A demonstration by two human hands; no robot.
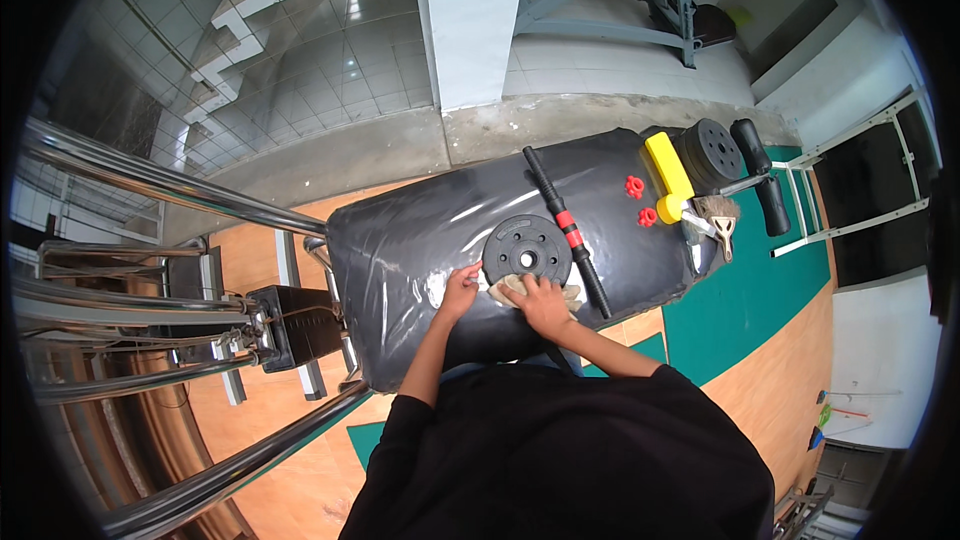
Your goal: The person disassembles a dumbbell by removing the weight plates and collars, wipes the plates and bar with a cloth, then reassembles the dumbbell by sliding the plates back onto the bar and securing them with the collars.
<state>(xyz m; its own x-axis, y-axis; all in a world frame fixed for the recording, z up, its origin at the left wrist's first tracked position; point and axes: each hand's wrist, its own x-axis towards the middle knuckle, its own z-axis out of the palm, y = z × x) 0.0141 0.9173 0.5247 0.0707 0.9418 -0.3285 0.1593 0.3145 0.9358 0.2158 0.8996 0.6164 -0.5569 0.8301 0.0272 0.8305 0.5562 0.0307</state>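
Two hands work at the middle of the frame over a tabletop wrapped in glossy black plastic sheet (420, 230). The right hand (543, 302) lies flat, fingers spread, pressing a crumpled beige cloth (510, 287) against the lower edge of a round black weight plate with a centre hole (527, 249). The left hand (461, 289) rests just left of that plate, fingertips bent down onto the plastic, gripping nothing.

Just right of the plate, a long black bar with a red collar (567, 230) lies diagonally, its lower end close beside the right hand. Farther right, toward the tabletop's end, sit two small red star-shaped nuts (640, 201), a yellow block-shaped piece (667, 176), a stack of black weight plates (712, 153), a black cylindrical handle (762, 180) and a bristle brush with a pale handle (717, 216).

At the left of the frame, shiny steel tubes (150, 180) cross over a dark machine block (292, 325). Orange and green floor mats (770, 310) lie below the tabletop.
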